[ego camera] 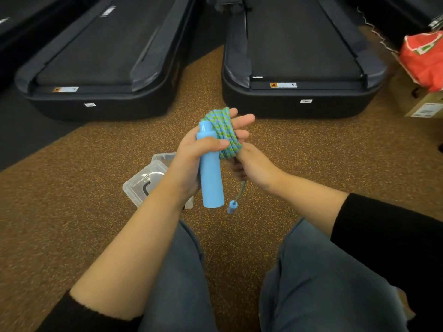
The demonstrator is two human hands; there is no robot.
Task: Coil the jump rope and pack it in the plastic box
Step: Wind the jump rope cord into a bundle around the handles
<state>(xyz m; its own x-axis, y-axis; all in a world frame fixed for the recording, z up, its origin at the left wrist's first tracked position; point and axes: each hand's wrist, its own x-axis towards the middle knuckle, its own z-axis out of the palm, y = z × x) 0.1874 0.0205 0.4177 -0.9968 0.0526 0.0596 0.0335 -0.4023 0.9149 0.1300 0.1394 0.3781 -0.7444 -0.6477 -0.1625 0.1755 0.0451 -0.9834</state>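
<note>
The jump rope's green-and-blue braided cord (224, 133) is wound in several loops around the fingers of my left hand (191, 154). The thumb of that hand clamps a light blue handle (211, 173) upright against the palm. Just below the coil, my right hand (254, 166) grips the loose end of the cord. A short tail hangs from it, ending in the second blue handle (232, 207), seen end-on. The clear plastic box (146, 180) sits open on the floor, beneath and left of my left forearm, partly hidden by it.
I am sitting on brown speckled rubber flooring (96, 200) with my knees (311, 259) in jeans below the hands. Two black treadmill decks (299, 68) lie ahead. A red bag (424, 58) on a cardboard box (424, 109) stands at the right.
</note>
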